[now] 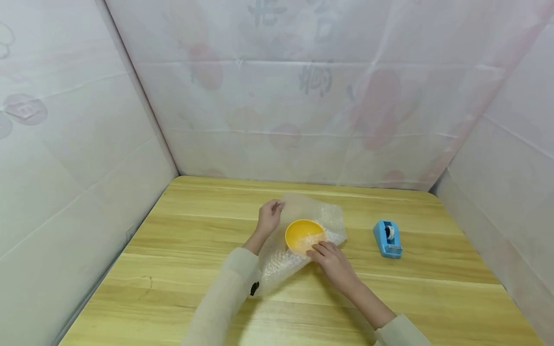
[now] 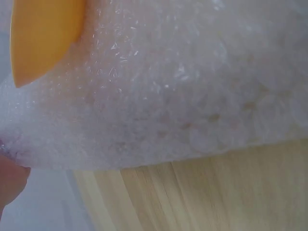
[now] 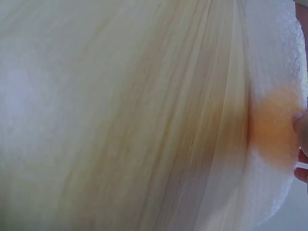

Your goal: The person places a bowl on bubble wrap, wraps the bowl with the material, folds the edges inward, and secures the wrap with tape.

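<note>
A yellow bowl (image 1: 298, 231) sits on a sheet of clear bubble wrap (image 1: 277, 266) in the head view, its hollow facing up. Part of the wrap is folded up over the bowl's near right side. My left hand (image 1: 269, 217) pinches the sheet's far left edge; one fingertip (image 2: 13, 180) of it shows in the left wrist view, beside the raised wrap. With thumb and fingers, my right hand (image 1: 334, 264) grips the folded flap at the bowl's near rim. In the right wrist view the bowl (image 3: 273, 127) shows blurred through the wrap.
A blue tape dispenser (image 1: 387, 239) with a roll in it stands on the wooden table (image 1: 190, 226), right of the wrap. Printed pale sheeting (image 1: 277, 105) hangs behind the table and along both sides. A small black object (image 1: 254, 288) lies against the left sleeve.
</note>
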Action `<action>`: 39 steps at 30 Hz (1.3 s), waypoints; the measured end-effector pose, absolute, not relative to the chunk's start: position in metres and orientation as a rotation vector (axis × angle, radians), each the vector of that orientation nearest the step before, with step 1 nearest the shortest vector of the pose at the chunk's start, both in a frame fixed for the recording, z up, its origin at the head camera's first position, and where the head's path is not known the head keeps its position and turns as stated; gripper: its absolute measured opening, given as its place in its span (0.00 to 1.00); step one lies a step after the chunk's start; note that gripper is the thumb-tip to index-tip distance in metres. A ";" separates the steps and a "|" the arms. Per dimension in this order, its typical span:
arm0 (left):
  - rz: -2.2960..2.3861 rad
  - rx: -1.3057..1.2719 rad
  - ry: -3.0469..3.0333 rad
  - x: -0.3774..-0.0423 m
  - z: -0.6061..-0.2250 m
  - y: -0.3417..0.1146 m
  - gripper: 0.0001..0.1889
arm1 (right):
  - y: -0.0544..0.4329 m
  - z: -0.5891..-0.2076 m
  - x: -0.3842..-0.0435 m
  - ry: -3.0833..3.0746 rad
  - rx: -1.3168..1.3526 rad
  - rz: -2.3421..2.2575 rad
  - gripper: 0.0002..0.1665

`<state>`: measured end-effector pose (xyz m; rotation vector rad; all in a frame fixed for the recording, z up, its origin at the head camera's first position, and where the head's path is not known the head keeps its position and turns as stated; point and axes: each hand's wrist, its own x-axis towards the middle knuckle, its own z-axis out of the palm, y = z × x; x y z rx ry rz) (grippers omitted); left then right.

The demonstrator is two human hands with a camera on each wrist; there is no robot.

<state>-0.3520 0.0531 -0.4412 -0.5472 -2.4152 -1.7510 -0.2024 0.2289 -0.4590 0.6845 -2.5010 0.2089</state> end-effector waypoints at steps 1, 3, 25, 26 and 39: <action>-1.758 -0.597 -2.412 -0.351 -0.440 0.053 0.11 | 0.228 -0.459 -0.202 -2.497 0.687 0.204 0.17; -1.756 -0.710 -2.390 -0.347 -0.439 0.052 0.11 | 0.228 -0.459 -0.202 -2.485 0.695 0.190 0.18; -0.684 -1.443 -2.376 -0.298 -0.442 0.046 0.13 | 0.226 -0.461 -0.201 -2.536 0.669 0.180 0.19; -0.672 -1.450 -2.383 -0.297 -0.443 0.046 0.13 | 0.227 -0.461 -0.201 -2.533 0.670 0.177 0.19; -0.370 -1.583 -2.510 -0.284 -0.438 0.048 0.15 | 0.228 -0.464 -0.204 -2.454 0.723 0.152 0.19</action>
